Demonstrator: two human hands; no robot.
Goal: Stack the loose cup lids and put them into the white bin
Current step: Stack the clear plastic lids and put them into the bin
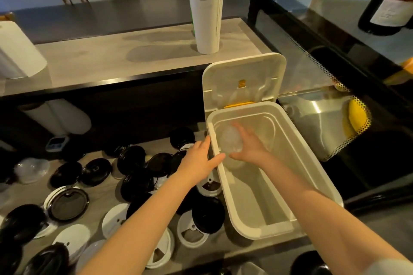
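Now right hand clasps clear lids inside white bin, 12 o'clock end; left hand flat on rim; lower stack level.

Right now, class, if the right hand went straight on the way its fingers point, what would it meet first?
Carrying the clear lids, the right hand would probably meet the white bin's far inner wall first; depth is unclear.

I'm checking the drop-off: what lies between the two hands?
In the head view, the white bin rim and the clear lids lie between them. The left hand is outside the bin, and the right hand is inside, gripping the lids.
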